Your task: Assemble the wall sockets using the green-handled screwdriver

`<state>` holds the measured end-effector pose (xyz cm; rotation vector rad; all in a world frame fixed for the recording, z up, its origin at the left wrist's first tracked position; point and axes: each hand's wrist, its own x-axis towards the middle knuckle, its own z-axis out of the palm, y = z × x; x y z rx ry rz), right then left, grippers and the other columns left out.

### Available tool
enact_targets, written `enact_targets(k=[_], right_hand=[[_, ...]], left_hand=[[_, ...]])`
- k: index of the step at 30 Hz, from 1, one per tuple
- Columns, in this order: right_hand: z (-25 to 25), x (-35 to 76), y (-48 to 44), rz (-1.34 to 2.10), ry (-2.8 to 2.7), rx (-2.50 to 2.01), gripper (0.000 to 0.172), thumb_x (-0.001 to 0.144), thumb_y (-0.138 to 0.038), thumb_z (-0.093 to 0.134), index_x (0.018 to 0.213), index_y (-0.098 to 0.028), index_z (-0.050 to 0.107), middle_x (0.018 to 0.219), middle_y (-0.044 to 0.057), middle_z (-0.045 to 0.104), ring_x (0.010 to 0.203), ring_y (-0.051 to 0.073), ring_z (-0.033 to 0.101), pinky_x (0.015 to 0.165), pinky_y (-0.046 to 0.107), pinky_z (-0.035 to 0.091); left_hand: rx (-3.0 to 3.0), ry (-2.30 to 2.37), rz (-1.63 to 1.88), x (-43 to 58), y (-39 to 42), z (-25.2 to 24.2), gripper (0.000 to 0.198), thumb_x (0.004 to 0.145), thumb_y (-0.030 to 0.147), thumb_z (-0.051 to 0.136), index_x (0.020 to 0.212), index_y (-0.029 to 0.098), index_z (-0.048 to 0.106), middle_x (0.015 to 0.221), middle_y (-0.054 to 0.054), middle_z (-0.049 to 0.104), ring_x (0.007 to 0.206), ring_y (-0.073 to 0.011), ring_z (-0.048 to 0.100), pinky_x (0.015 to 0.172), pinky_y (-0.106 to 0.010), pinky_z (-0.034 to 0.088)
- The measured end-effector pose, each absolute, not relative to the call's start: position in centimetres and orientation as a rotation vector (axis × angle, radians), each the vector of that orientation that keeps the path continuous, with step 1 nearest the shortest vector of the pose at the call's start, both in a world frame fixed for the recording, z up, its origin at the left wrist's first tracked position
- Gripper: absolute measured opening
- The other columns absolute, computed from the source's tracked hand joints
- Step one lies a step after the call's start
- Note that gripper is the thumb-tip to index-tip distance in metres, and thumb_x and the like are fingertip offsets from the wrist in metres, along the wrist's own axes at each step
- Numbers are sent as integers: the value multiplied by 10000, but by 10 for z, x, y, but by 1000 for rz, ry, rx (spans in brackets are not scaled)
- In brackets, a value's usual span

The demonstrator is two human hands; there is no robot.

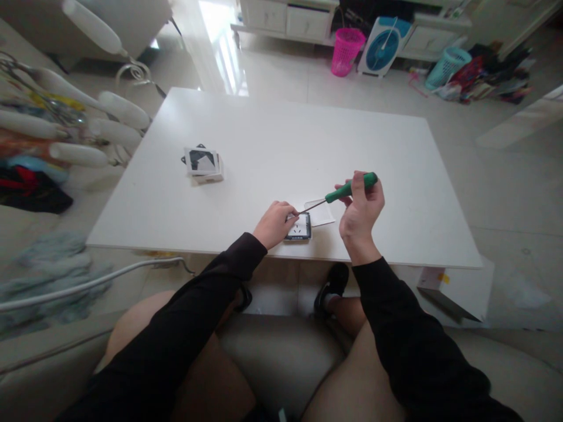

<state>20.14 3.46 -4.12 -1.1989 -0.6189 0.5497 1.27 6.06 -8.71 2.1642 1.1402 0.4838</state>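
My right hand [363, 205] is closed around the green handle of a screwdriver [349, 189]. The shaft slants down to the left, and its tip meets the upper edge of a wall socket [297, 227], by my left fingertips. The socket has a white face with slots and a dark frame, and lies flat near the table's front edge. My left hand [276, 223] rests at the socket's upper left, fingers together near the screwdriver tip; whether they pinch something small there I cannot make out. Just right of the socket lies a thin white cover plate [322, 214].
A stack of white socket parts with a dark-framed piece [203, 162] sits on the left of the white table [281, 140]. White metal scrollwork [118, 111] stands beyond the table's left edge. A pink basket [346, 51] and a blue fan [382, 48] are on the far floor.
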Motion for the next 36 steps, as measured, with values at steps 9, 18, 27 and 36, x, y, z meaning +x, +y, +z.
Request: enact_targets(k=[9, 18, 27, 36], right_hand=[[-43, 204, 35, 543, -652, -1199, 469, 809, -640, 807, 1008, -240, 665, 862, -55, 621, 720, 106, 723, 643, 240, 597], [-42, 202, 33, 601, -846, -1182, 449, 850, -654, 767, 1058, -274, 650, 875, -44, 625, 777, 131, 745, 710, 282, 637], [-47, 206, 30, 719, -945, -1156, 430, 840, -418, 779, 1217, -280, 623, 1004, -13, 700, 833, 163, 758, 784, 339, 664], [-43, 201, 29, 685, -919, -1219, 567, 811, -523, 820, 1294, -287, 641, 1044, -2, 703, 805, 151, 721, 753, 336, 661]], left_hand=[[2204, 1158, 450, 11, 61, -81, 127, 989, 206, 640, 941, 197, 756, 929, -74, 769, 1027, -271, 638, 945, -416, 527], [2310, 1162, 384, 12, 57, -76, 133, 994, 190, 623, 934, 192, 741, 943, -77, 777, 996, -268, 646, 908, -403, 515], [2297, 1229, 371, 13, 58, -77, 102, 975, 178, 647, 911, 192, 725, 961, -82, 773, 991, -263, 653, 910, -399, 524], [2284, 1223, 374, 13, 58, -78, 114, 972, 176, 634, 914, 194, 730, 965, -87, 768, 1002, -267, 655, 929, -412, 528]])
